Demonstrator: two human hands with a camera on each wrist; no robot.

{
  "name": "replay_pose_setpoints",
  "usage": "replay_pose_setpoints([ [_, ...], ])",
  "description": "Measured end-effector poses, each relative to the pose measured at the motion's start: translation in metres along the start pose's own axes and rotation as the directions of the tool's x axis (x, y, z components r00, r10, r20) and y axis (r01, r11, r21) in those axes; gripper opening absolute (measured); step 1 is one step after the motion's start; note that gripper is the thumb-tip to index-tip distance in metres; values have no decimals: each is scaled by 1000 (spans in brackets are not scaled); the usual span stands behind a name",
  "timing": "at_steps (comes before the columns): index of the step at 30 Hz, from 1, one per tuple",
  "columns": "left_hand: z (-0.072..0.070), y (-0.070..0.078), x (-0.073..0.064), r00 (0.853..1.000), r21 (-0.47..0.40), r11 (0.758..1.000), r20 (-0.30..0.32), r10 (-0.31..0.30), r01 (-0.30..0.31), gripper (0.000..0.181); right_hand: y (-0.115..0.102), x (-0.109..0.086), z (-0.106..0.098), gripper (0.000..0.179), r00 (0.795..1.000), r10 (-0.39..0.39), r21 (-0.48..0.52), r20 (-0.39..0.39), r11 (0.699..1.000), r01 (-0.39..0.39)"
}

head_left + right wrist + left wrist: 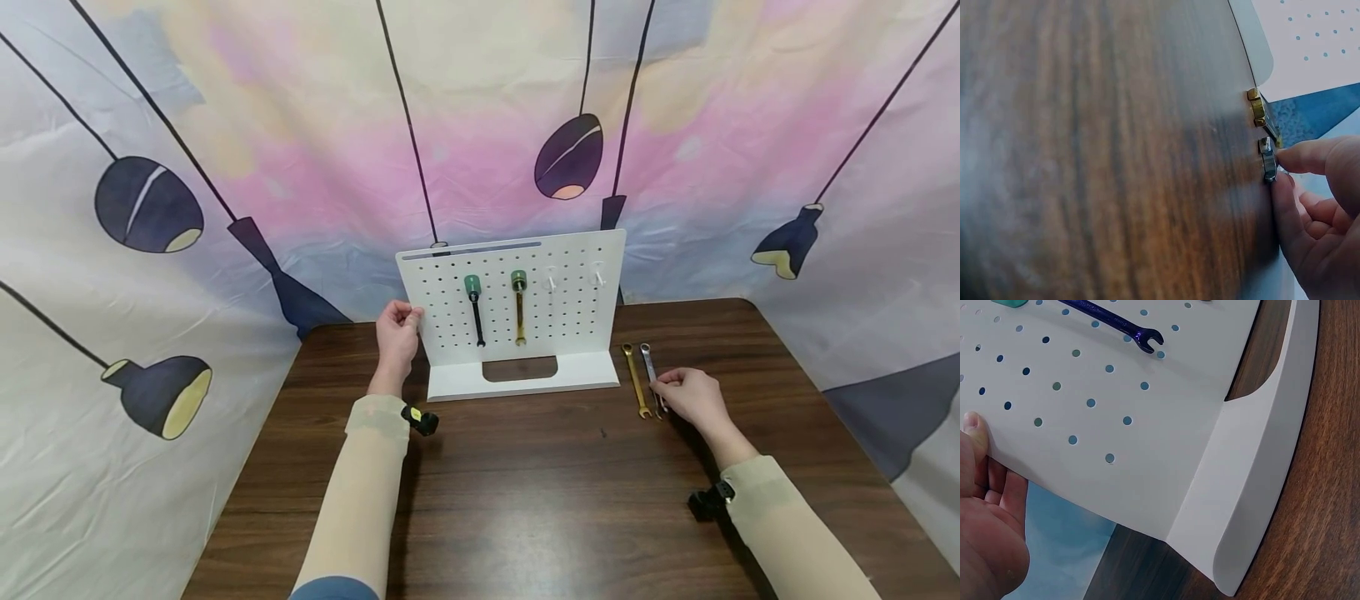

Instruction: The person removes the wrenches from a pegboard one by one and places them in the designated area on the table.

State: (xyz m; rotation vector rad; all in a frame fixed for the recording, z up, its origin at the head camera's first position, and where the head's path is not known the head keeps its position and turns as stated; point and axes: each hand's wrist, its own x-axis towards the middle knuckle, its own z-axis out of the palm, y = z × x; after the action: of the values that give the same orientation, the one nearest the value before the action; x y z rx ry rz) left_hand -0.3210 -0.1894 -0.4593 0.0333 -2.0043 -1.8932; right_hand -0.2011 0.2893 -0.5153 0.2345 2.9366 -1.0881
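Note:
A white pegboard stand (450,382) stands upright at the back of the table, its left edge pinched between the thumb and fingers of my left hand (397,337). On the board hang a dark blue-purple wrench (477,318) and a gold wrench (520,318), each from a green-topped holder. To the board's right, a silver wrench (648,363) lies on the table beside a second gold wrench (636,382). My right hand (693,396) pinches the silver wrench near its open end. In the right wrist view, thumb and index finger meet around that silver wrench (1269,161).
Two clear hooks, one (551,280) right of the hung gold wrench and another hook (597,275) farther right, carry no wrench. The brown wooden table (525,492) runs toward me. A lamp-patterned cloth (315,125) hangs behind it.

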Motion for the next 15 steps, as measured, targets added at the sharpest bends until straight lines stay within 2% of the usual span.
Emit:
replay_pose_setpoints([
  [5,0,0,0,1000,-2,1000,-4,0,-1,20,1,1,0,39,1000,-4,6,9,1000,4],
  [15,0,-3,0,1000,16,1000,-4,-5,5,21,3,2,-3,43,999,15,97,34,995,-18],
])
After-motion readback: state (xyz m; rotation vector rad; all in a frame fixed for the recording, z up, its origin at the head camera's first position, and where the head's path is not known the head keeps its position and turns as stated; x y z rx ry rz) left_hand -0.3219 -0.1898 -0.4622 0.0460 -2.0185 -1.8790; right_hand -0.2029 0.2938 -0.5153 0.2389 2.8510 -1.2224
